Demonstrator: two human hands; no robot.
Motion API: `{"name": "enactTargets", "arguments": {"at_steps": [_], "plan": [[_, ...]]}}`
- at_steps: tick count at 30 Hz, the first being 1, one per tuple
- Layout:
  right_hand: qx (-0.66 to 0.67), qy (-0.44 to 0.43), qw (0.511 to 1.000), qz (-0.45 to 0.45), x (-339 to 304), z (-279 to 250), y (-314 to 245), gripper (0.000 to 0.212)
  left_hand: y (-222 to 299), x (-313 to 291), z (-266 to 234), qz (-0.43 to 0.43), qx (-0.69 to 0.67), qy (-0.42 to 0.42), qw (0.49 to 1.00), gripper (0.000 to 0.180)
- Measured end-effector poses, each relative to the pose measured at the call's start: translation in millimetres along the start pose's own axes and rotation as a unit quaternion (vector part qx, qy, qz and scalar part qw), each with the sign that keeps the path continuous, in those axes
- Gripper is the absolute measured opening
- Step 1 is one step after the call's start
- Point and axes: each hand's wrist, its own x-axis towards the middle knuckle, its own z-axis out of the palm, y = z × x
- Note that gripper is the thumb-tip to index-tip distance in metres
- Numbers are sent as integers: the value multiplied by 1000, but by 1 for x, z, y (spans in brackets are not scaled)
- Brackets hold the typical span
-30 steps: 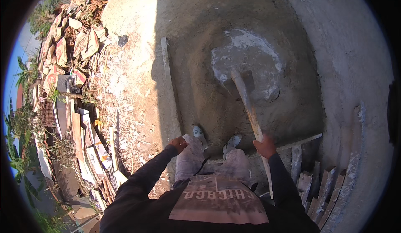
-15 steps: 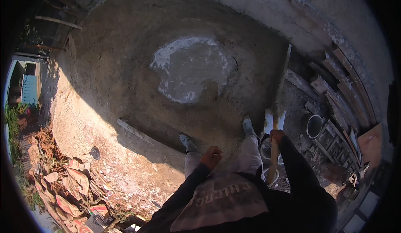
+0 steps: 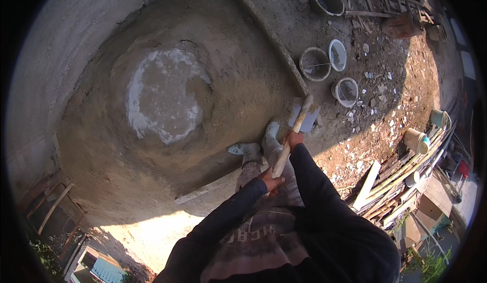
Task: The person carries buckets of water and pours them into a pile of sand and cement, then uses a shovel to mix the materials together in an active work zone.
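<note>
A hoe's thick wooden handle [image 3: 287, 153] slants up and to the right in front of my legs. My right hand [image 3: 294, 139] is wrapped round it nearer the head. Lower on the shaft, close to my body, my left hand [image 3: 272, 180] grips too. The hoe's flat pale metal blade [image 3: 308, 122] shows on both sides of the handle's far end, partly hidden behind it. Left of the hoe lies a broad mound of sandy grey-brown material [image 3: 218, 105]. A wet grey patch with a whitish rim [image 3: 165, 95] fills a hollow in it.
A long board [image 3: 269, 31] edges the mound on the right; another board [image 3: 208, 187] lies along its near side. Several buckets [image 3: 314, 63] stand right of it among rubble. Stacked timber and poles [image 3: 395, 181] lie far right. A rough wall [image 3: 66, 44] rises at left.
My left hand has gone from a free closed fist to a grip on the handle. The view has turned right, bringing buckets and timber further in. My right hand still holds the hoe.
</note>
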Motion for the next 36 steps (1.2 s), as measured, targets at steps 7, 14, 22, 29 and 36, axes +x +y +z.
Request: {"name": "enactTargets", "arguments": {"at_steps": [7, 14, 22, 29, 36], "plan": [[-100, 51, 992, 61, 105, 33, 74, 21, -40, 103, -65, -54, 225, 93, 968, 65], [-77, 100, 989, 72, 224, 137, 130, 32, -32, 182, -242, -86, 134, 1, 987, 62], [-147, 86, 985, -14, 299, 179, 154, 37, -42, 226, -333, -26, 163, 7, 986, 61], [47, 51, 997, 21, 190, 311, 120, 24, -62, 149, -390, 13, 125, 77, 989, 71], [118, -35, 991, 47, 7, 364, 102, 19, -68, -55, -372, 35, 233, 176, 956, 60]]}}
